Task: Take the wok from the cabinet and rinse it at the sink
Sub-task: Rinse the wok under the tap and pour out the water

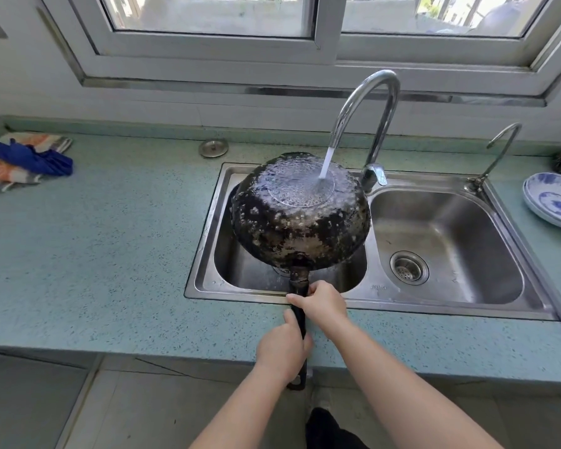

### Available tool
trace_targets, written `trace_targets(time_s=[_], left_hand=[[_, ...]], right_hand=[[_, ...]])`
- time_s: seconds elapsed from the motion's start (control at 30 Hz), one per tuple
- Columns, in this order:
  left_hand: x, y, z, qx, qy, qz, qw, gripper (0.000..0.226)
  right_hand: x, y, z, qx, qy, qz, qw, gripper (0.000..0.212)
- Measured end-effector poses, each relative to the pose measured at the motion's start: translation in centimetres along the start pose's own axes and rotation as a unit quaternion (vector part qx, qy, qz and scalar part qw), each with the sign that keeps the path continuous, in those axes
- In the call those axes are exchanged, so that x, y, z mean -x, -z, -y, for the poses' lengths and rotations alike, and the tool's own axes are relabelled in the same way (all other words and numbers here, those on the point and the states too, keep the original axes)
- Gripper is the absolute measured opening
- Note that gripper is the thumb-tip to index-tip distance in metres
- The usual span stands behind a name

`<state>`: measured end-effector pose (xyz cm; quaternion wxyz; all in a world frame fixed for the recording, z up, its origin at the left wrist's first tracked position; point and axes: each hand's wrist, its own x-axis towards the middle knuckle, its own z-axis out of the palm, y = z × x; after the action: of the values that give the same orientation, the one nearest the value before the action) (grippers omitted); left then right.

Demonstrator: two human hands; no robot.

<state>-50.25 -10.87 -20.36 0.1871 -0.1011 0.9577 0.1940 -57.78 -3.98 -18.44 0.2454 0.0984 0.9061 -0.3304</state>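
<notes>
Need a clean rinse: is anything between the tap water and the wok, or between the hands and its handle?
Nothing visible. The water stream falls straight onto the upturned wok over the left basin; the left hand and right hand both grip its handle.

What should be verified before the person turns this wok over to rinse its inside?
1. Grip: left hand and right hand both curl round the handle: ok.
2. Water runs from the faucet onto the upturned bottom of the wok: ok.
3. Wok is over the left basin of the sink, so runoff should fall inside: ok.
4. Underside clean: dark blotchy patches cover it: not ok.
5. Inside of the wok: it faces down: cannot tell.
6. Blue-patterned plates sit well apart, on the counter right of the sink: ok.
</notes>
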Motion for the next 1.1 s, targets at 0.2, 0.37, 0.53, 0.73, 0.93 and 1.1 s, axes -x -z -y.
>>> trace_targets(time_s=[0.2,0.37,0.53,0.73,0.93,1.1], left_hand=[[0.09,0.23,-0.12,0.003,-0.002,0.004,1.0,0.039],[0.07,0.19,-0.06,0.01,-0.001,0.01,1.0,0.039],[0.11,0.19,-0.03,0.008,-0.002,0.004,1.0,0.04],[0.19,0.13,0.07,0.018,-0.005,-0.003,1.0,0.039],[0.26,0.18,0.05,0.026,-0.004,-0.004,1.0,0.038],[0.35,0.09,0.14,0.034,-0.007,-0.009,0.999,0.038]], right_hand=[[0.08,0.04,-0.09,0.0,0.0,-0.001,1.0,0.048],[0.01,-0.08,-0.31,-0.015,0.003,-0.003,1.0,0.047],[0.1,0.02,-0.27,-0.024,0.006,0.002,1.0,0.042],[-0.01,-0.08,-0.35,-0.019,0.005,-0.001,1.0,0.045],[0.02,-0.1,-0.3,-0.022,0.004,-0.003,1.0,0.048],[0.07,-0.08,-0.39,-0.023,0.006,-0.002,1.0,0.049]])
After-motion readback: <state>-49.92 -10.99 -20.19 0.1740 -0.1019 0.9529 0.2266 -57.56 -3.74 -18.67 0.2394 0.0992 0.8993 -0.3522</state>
